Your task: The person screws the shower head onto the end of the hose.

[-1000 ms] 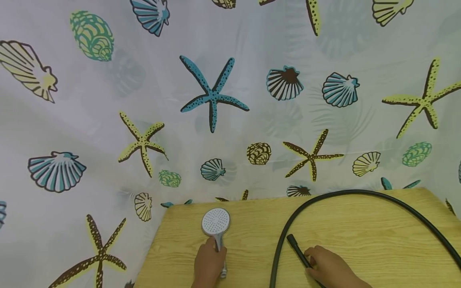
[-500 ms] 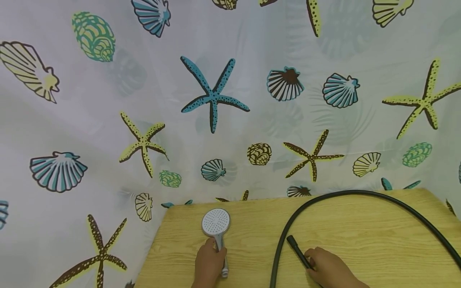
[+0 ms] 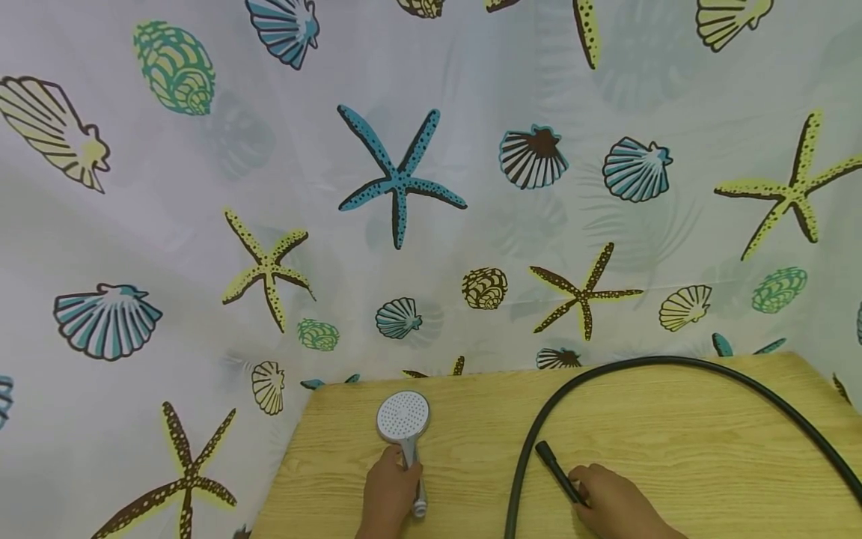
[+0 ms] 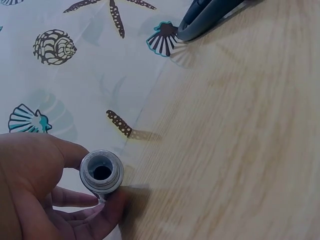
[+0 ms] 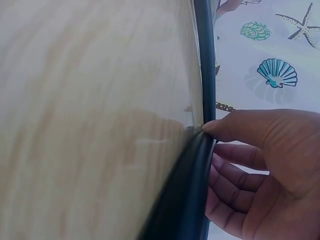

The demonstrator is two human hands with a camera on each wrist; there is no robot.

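A shower head [image 3: 402, 416] with a round white spray face and a silver handle is at the left of the wooden table. My left hand [image 3: 389, 483] holds it by the handle, spray face up. In the left wrist view, the handle's threaded open end [image 4: 101, 172] faces the camera, with fingers and thumb around it. To the right, my right hand [image 3: 614, 500] grips a black hose [image 3: 560, 473] just behind its thicker end fitting [image 3: 545, 451]. In the right wrist view, thumb and fingertips pinch the hose. The hose end and the shower head are apart.
The hose's long loop [image 3: 646, 361] curves across the right of the wooden table [image 3: 471, 419] and leaves the view at the right edge. A white curtain [image 3: 444, 60] printed with shells and starfish hangs behind and along the left side.
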